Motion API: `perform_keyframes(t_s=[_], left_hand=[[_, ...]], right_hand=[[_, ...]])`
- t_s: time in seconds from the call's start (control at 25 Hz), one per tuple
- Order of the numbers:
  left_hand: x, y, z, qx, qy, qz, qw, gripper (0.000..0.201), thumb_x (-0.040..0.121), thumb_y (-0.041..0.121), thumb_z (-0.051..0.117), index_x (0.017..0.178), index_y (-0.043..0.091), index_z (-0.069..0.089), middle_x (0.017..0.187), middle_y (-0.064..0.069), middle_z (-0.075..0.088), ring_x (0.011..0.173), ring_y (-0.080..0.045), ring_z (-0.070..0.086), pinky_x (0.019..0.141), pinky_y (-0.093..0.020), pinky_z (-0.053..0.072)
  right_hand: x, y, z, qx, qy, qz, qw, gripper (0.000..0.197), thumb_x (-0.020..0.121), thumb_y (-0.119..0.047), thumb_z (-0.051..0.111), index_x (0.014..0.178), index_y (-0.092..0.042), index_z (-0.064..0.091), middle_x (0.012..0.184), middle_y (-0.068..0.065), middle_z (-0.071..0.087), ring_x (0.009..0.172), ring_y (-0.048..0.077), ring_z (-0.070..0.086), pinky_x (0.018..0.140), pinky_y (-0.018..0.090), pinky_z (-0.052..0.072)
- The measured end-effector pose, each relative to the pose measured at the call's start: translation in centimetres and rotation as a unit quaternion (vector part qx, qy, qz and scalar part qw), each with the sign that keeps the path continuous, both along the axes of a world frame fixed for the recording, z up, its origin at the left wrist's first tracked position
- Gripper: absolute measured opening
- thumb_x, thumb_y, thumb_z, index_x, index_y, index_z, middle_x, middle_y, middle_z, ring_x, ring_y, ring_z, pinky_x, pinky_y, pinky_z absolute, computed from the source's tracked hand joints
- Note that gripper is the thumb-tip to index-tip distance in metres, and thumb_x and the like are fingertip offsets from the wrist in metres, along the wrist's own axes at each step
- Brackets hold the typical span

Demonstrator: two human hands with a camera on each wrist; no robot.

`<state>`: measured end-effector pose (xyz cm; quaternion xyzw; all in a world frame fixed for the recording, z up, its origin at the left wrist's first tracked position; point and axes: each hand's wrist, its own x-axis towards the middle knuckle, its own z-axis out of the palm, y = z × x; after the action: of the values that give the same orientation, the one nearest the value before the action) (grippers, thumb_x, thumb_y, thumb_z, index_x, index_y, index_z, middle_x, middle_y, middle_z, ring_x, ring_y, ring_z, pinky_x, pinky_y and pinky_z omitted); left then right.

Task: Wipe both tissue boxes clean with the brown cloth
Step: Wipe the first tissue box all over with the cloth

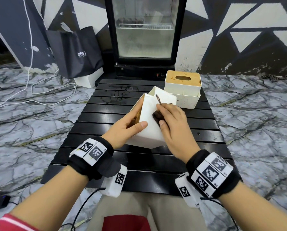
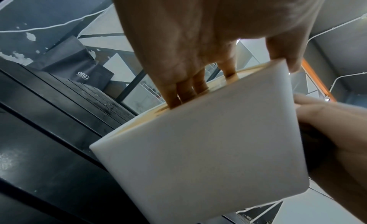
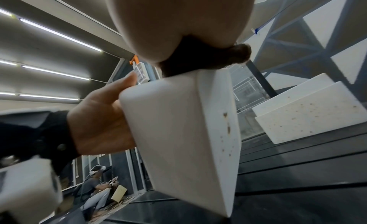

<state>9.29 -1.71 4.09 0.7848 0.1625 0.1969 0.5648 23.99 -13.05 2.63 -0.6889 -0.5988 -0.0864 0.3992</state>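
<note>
White tissue box (image 1: 149,117) tipped on edge mid-worktop (image 1: 96,117), wooden lid facing left. Left hand (image 1: 122,129) clamps near corner, fingers on lid. Right hand (image 1: 172,120) presses brown cloth (image 1: 157,116) on upturned white face. Brown specks on right-side face: rotate box, wipe there with firm strokes. Second tissue box (image 1: 182,85), speckled, at far right edge, looks unwiped.

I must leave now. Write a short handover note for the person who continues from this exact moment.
Left hand: grips the near tissue box, tilted up on the black slatted table, fingers in the slot of its wooden lid, thumb on the white side.
Right hand: presses the brown cloth on that box's upward white face.
Second tissue box: upright at the back right, brown specks on its front.
Done: cannot tell; the near box shows brown spots on one side in the right wrist view.
Left: finish this box, then wipe the second.
</note>
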Motion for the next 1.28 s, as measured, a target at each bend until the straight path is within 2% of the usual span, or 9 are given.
perform_keyframes(t_s=[0.16, 0.36, 0.56, 0.72, 0.8, 0.88, 1.0, 1.16, 1.28], left_hand=[[0.2, 0.2, -0.6, 0.034, 0.013, -0.006, 0.999, 0.071, 0.080, 0.052, 0.056, 0.140, 0.053, 0.017, 0.152, -0.007, 0.032, 0.141, -0.024, 0.029, 0.116, -0.045, 0.025], [0.0, 0.2, -0.5, 0.017, 0.017, -0.002, 1.000, 0.080, 0.079, 0.053, 0.058, 0.145, 0.047, 0.014, 0.153, 0.000, 0.031, 0.139, -0.020, 0.032, 0.114, -0.045, 0.029], [0.3, -0.7, 0.3, 0.068, 0.019, -0.005, 0.997, 0.072, 0.089, 0.039, 0.060, 0.142, 0.043, 0.012, 0.145, -0.028, 0.025, 0.130, -0.027, 0.029, 0.107, -0.044, 0.029], [0.3, -0.3, 0.2, 0.041, 0.006, -0.020, 0.999, 0.069, 0.084, 0.045, 0.058, 0.139, 0.051, 0.016, 0.155, -0.003, 0.026, 0.142, -0.014, 0.024, 0.117, -0.041, 0.023], [0.2, -0.1, 0.2, 0.028, 0.011, -0.022, 0.999, 0.071, 0.084, 0.045, 0.057, 0.141, 0.049, 0.015, 0.154, -0.008, 0.026, 0.142, -0.021, 0.025, 0.118, -0.040, 0.022], [0.2, -0.2, 0.4, 0.035, 0.001, -0.010, 0.999, 0.070, 0.089, 0.032, 0.058, 0.143, 0.038, 0.015, 0.150, -0.020, 0.027, 0.136, -0.022, 0.029, 0.110, -0.032, 0.033], [0.1, -0.2, 0.3, 0.046, -0.012, -0.015, 0.999, 0.071, 0.086, 0.032, 0.059, 0.144, 0.032, 0.018, 0.132, -0.004, 0.052, 0.118, -0.004, 0.050, 0.095, -0.013, 0.040], [-0.1, 0.4, 0.0, 0.011, 0.001, -0.042, 0.999, 0.070, 0.083, 0.040, 0.059, 0.142, 0.047, 0.021, 0.152, -0.006, 0.032, 0.138, -0.016, 0.033, 0.115, -0.033, 0.028], [-0.2, 0.2, 0.1, -0.002, -0.012, -0.063, 0.998, 0.073, 0.082, 0.036, 0.058, 0.143, 0.044, 0.018, 0.154, -0.001, 0.028, 0.130, -0.005, 0.040, 0.111, -0.027, 0.034]], right_hand=[[-0.5, 1.0, 1.1, 0.020, -0.018, 0.038, 0.999, 0.044, 0.090, -0.022, 0.034, 0.130, -0.007, 0.046, 0.131, 0.010, 0.049, 0.122, 0.019, 0.031, 0.109, 0.022, 0.015], [1.1, 1.0, 1.2, -0.005, 0.002, 0.021, 1.000, 0.048, 0.090, -0.027, 0.031, 0.133, -0.010, 0.043, 0.134, 0.009, 0.046, 0.124, 0.025, 0.036, 0.108, 0.021, 0.015], [-1.0, 0.5, 1.1, 0.017, -0.006, 0.050, 0.999, 0.045, 0.091, -0.022, 0.034, 0.133, -0.010, 0.042, 0.136, 0.008, 0.045, 0.126, 0.021, 0.030, 0.111, 0.027, 0.018], [0.2, 1.9, 2.1, 0.017, -0.008, 0.052, 0.998, 0.045, 0.090, -0.022, 0.034, 0.132, -0.009, 0.044, 0.133, 0.009, 0.047, 0.123, 0.023, 0.036, 0.108, 0.022, 0.018], [0.2, 1.7, 1.9, 0.012, -0.009, 0.038, 0.999, 0.046, 0.090, -0.024, 0.033, 0.133, -0.009, 0.043, 0.133, 0.009, 0.047, 0.124, 0.026, 0.037, 0.108, 0.023, 0.018], [-0.7, 1.1, 1.5, 0.006, -0.020, 0.047, 0.999, 0.047, 0.091, -0.024, 0.033, 0.134, -0.010, 0.041, 0.136, 0.008, 0.044, 0.128, 0.024, 0.032, 0.111, 0.026, 0.018], [-1.1, 1.0, 1.6, 0.008, -0.038, 0.084, 0.996, 0.045, 0.091, -0.022, 0.034, 0.133, -0.009, 0.043, 0.137, 0.006, 0.044, 0.128, 0.020, 0.028, 0.112, 0.023, 0.016], [1.3, 2.6, 2.7, 0.000, -0.052, 0.065, 0.997, 0.044, 0.090, -0.021, 0.034, 0.129, -0.007, 0.047, 0.132, 0.012, 0.049, 0.123, 0.030, 0.040, 0.108, 0.025, 0.019], [2.9, 3.2, 3.5, -0.011, -0.042, 0.038, 0.998, 0.043, 0.090, -0.019, 0.036, 0.130, -0.006, 0.047, 0.131, 0.013, 0.049, 0.122, 0.030, 0.040, 0.105, 0.020, 0.016]])
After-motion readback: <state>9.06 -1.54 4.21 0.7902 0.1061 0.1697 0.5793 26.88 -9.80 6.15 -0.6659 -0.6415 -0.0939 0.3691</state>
